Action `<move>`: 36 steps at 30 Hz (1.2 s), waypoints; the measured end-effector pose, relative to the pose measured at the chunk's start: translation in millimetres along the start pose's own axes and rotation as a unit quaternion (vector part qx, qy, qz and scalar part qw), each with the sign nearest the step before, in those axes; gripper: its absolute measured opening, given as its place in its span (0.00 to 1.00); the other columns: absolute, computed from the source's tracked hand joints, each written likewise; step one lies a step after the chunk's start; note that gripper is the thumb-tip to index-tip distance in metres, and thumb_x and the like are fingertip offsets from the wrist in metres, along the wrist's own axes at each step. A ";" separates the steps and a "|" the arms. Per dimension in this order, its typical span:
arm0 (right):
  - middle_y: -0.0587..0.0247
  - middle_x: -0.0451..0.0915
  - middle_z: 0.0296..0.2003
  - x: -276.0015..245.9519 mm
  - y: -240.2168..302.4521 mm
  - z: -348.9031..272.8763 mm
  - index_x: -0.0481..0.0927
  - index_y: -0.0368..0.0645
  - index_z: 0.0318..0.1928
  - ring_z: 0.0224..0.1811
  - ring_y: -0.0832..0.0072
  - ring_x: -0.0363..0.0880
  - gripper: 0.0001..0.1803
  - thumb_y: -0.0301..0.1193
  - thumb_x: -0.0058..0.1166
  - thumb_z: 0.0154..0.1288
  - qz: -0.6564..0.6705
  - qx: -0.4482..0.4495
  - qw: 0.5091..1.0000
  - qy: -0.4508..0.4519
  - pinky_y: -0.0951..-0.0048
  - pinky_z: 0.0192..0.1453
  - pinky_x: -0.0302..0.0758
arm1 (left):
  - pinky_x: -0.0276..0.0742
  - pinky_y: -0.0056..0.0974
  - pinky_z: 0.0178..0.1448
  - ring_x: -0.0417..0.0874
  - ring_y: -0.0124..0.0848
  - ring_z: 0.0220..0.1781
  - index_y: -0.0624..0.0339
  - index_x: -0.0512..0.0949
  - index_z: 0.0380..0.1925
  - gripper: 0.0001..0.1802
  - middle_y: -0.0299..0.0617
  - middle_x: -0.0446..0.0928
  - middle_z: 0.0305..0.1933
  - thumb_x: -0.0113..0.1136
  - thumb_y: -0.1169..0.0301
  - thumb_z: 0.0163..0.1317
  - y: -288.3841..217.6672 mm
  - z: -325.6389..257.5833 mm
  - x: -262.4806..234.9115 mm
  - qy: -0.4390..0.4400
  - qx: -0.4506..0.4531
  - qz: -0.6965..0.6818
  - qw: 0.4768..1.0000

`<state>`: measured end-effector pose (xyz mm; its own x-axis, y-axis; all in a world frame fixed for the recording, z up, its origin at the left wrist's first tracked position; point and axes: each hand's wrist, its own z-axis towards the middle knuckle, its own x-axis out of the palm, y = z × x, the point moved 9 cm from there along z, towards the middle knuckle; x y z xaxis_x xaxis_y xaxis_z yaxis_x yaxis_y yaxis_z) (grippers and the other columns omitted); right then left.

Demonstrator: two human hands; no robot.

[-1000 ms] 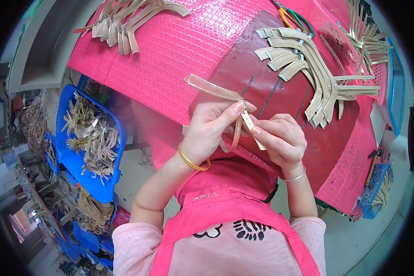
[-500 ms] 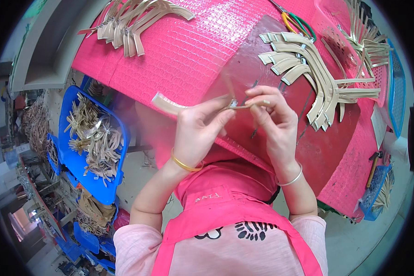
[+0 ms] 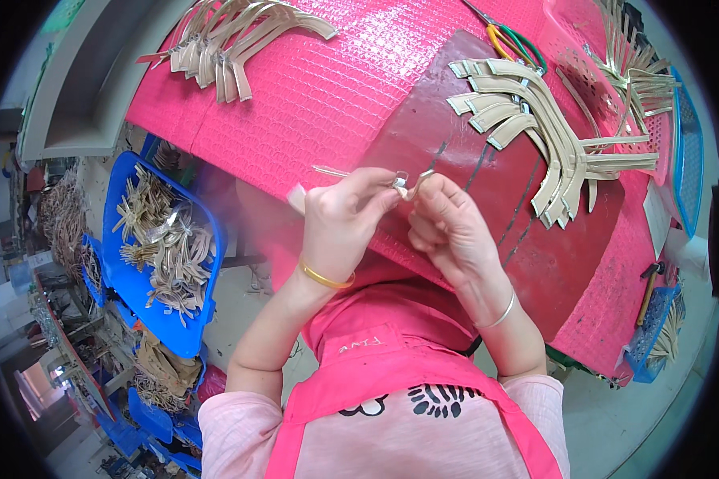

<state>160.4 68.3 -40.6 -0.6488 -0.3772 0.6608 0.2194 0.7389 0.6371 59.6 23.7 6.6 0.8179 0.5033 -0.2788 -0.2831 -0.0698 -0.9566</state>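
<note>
My left hand point(image 3: 343, 219) pinches a beige strap point(image 3: 296, 199) near a small silver buckle point(image 3: 400, 183). One wide end of the strap sticks out to the left behind that hand. The fingers of my right hand point(image 3: 454, 226) are closed on a narrow end of the same strap, which curls up beside the buckle. Both hands are close together above the near edge of the table. My fingers hide part of the strap. To the right, a fanned pile of similar beige straps point(image 3: 555, 152) lies on a dark red mat point(image 3: 503, 207).
Another strap pile point(image 3: 232, 48) lies at the far left of the pink-covered table point(image 3: 311, 104). Scissors point(image 3: 519, 46) rest at the mat's far edge, near a pink basket point(image 3: 575, 56). A blue bin point(image 3: 190, 335) of straps stands left. A hammer point(image 3: 649, 294) lies at right.
My right hand has moved left and turned toward the left hand. The narrow strap end, stretched out to the right before, now bends upward by the buckle. The wide end has shifted.
</note>
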 end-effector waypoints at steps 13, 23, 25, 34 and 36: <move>0.69 0.74 0.23 1.0 20.0 10.8 0.73 0.39 0.27 0.20 0.86 0.67 0.09 0.33 0.52 0.57 -0.140 -0.086 0.985 -0.054 0.85 0.24 0.63 | 0.69 0.35 0.22 0.76 0.37 0.19 0.62 0.74 0.27 0.06 0.44 0.74 0.19 0.59 0.78 0.46 -28.4 -8.0 2.0 -0.039 0.169 0.141 0.975; 0.73 0.71 0.19 8.3 37.4 79.9 0.75 0.39 0.26 0.19 0.89 0.65 0.08 0.31 0.55 0.53 -0.292 -0.054 0.955 -0.012 0.86 0.22 0.59 | 0.72 0.33 0.27 0.76 0.34 0.24 0.59 0.76 0.38 0.16 0.45 0.73 0.28 0.56 0.81 0.45 -30.5 -8.6 -2.8 -0.030 0.225 0.216 0.950; 0.72 0.72 0.22 23.4 27.8 87.5 0.75 0.38 0.32 0.22 0.87 0.67 0.09 0.32 0.54 0.55 -0.311 0.009 0.949 0.055 0.85 0.25 0.63 | 0.68 0.32 0.28 0.73 0.30 0.28 0.54 0.75 0.42 0.21 0.39 0.69 0.36 0.52 0.76 0.42 -42.3 -13.8 10.5 0.015 0.360 0.376 0.854; 0.67 0.75 0.37 -34.0 134.9 39.4 0.72 0.39 0.45 0.33 0.85 0.71 0.14 0.31 0.47 0.60 -0.406 -0.237 0.882 -0.045 0.85 0.35 0.66 | 0.71 0.42 0.40 0.76 0.41 0.39 0.56 0.74 0.35 0.14 0.46 0.75 0.32 0.58 0.72 0.45 27.2 174.2 -134.5 -0.039 0.112 0.613 0.781; 0.67 0.75 0.35 -81.9 167.6 -0.7 0.74 0.38 0.42 0.35 0.83 0.72 0.12 0.28 0.49 0.57 -0.487 -0.266 0.816 -0.161 0.82 0.38 0.69 | 0.71 0.42 0.43 0.76 0.44 0.41 0.51 0.66 0.50 0.29 0.48 0.74 0.37 0.60 0.72 0.43 22.7 190.3 -140.0 -0.066 0.027 0.681 0.729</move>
<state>250.9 222.7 12.3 -0.8432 -0.4112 -0.3463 -0.2850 -0.2042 0.9365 -156.6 115.6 40.2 -0.2928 0.0772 -0.9531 -0.8099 -0.5498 0.2043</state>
